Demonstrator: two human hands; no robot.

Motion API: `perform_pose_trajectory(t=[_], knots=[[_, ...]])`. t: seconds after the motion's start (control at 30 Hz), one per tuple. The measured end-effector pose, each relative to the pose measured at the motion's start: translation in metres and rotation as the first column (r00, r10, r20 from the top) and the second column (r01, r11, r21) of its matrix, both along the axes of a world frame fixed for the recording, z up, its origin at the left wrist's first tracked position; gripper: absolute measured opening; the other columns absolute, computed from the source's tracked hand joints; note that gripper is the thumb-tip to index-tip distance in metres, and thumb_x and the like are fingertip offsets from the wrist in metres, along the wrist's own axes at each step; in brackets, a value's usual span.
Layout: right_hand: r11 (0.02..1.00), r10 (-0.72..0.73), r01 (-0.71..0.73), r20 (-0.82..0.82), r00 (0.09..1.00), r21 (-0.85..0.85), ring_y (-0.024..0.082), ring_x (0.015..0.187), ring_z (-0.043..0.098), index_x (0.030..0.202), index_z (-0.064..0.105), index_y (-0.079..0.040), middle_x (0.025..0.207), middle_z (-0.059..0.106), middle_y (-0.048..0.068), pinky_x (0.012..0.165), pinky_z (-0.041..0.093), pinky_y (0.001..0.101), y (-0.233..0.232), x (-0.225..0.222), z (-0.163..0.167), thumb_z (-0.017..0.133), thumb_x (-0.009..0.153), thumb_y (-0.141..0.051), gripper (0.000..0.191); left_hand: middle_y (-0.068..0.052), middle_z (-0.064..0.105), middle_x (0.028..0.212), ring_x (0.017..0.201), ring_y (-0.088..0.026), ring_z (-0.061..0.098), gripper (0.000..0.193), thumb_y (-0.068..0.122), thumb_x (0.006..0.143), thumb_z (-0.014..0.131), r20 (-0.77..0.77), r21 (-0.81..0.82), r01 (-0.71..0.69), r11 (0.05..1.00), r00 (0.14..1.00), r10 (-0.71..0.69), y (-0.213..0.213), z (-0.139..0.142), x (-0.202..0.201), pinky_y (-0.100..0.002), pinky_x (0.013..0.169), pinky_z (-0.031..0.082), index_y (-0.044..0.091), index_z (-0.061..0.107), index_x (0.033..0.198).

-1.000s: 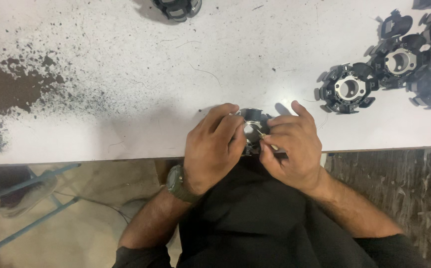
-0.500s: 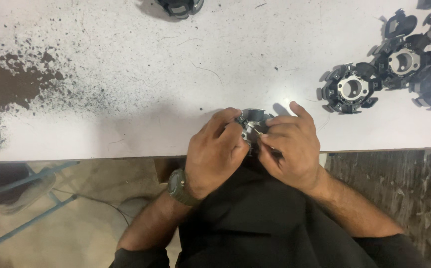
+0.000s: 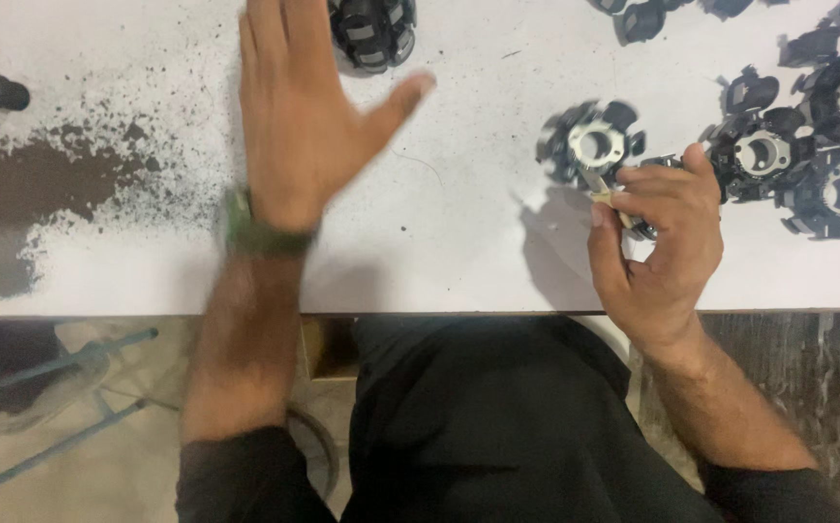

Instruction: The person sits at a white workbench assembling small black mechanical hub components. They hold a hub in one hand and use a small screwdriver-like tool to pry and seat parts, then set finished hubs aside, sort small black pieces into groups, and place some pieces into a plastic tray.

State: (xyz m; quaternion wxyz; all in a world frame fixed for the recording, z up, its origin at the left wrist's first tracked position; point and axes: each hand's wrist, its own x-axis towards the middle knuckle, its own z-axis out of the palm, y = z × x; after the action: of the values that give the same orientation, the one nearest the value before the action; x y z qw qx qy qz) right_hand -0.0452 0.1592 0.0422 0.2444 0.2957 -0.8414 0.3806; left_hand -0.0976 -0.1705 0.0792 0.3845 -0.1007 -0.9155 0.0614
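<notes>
1. At the far left of the white bench (image 3: 458,261) lie a small black cylindrical part (image 3: 1,92) and a broad brown stain (image 3: 32,184) ringed by dark specks.
2. Under the bench edge at lower left, a bluish metal frame (image 3: 52,387) stands on a pale tiled floor (image 3: 129,455).
3. The left hand (image 3: 308,107) reaches over the bench with its grip spread flat, fingers straight and thumb splayed toward the right, holding nothing; it is motion-blurred. A green watch (image 3: 255,228) sits on its wrist.
4. Just beyond its fingers, at the top edge, rests a black finned rotor (image 3: 373,34).
5. Right of centre, a black rotor with a silver hub (image 3: 594,145) lies flat on the bench.
6. The right hand (image 3: 657,242) touches that rotor's near side, its grip pinching a thin metal tool (image 3: 602,189) between thumb and curled fingers; the tip points into the hub.
7. A cluster of similar black rotors (image 3: 807,145) crowds the top right corner.
8. The person's black shirt (image 3: 497,426) fills the bottom centre; the floor at lower right (image 3: 826,387) looks dark and mottled.
</notes>
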Motion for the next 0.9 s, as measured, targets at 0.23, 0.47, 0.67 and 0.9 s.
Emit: perform_pose_trajectory(t=[0.23, 0.47, 0.67, 0.9], knots=[[0.985, 0.039, -0.01, 0.167, 0.985, -0.172, 0.026, 0.109, 0.068, 0.114, 0.056, -0.005, 0.107, 0.066, 0.013, 0.127, 0.037, 0.0499, 0.02, 0.019, -0.025, 0.07, 0.098, 0.006, 0.024, -0.024, 0.065, 0.129, 0.102, -0.037, 0.072, 0.091, 0.055, 0.088, 0.088, 0.646, 0.395, 0.009, 0.919, 0.709, -0.284, -0.02, 0.034, -0.049, -0.046, 0.086, 0.061, 0.003, 0.044, 0.148], [0.958, 0.058, 0.019, 0.259, 0.964, -0.286, 0.021, 0.111, 0.068, 0.118, 0.054, -0.006, 0.104, 0.065, 0.008, 0.123, 0.038, 0.0462, 0.043, 0.037, -0.044, 0.07, 0.102, 0.005, 0.025, -0.028, 0.051, 0.144, 0.128, -0.039, 0.053, 0.128, 0.048, 0.072, 0.098, 0.455, 0.195, 0.221, 0.955, 0.843, -0.288, 0.006, 0.015, 0.015, -0.054, 0.101, 0.048, 0.001, 0.018, 0.16], [0.922, 0.084, 0.006, 0.215, 0.973, -0.386, 0.022, 0.111, 0.068, 0.119, 0.051, -0.006, 0.106, 0.063, 0.009, 0.124, 0.037, 0.047, 0.043, 0.039, -0.039, 0.069, 0.103, 0.003, 0.026, -0.018, 0.057, 0.134, 0.122, -0.03, 0.057, 0.121, 0.025, 0.088, 0.097, 0.397, 0.437, 0.298, 0.849, 0.782, -0.479, 0.033, 0.011, 0.053, -0.042, 0.106, 0.053, 0.006, 0.008, 0.167], [0.931, 0.099, -0.005, 0.241, 0.965, -0.365, 0.023, 0.11, 0.069, 0.118, 0.051, -0.006, 0.109, 0.064, 0.012, 0.125, 0.034, 0.0495, 0.038, 0.055, -0.039, 0.07, 0.1, -0.001, 0.027, -0.015, 0.052, 0.135, 0.13, -0.032, 0.05, 0.116, 0.026, 0.071, 0.089, 0.497, 0.654, 0.316, 0.688, 0.506, -0.705, 0.101, -0.027, 0.096, -0.062, 0.121, 0.032, 0.006, 0.017, 0.16]])
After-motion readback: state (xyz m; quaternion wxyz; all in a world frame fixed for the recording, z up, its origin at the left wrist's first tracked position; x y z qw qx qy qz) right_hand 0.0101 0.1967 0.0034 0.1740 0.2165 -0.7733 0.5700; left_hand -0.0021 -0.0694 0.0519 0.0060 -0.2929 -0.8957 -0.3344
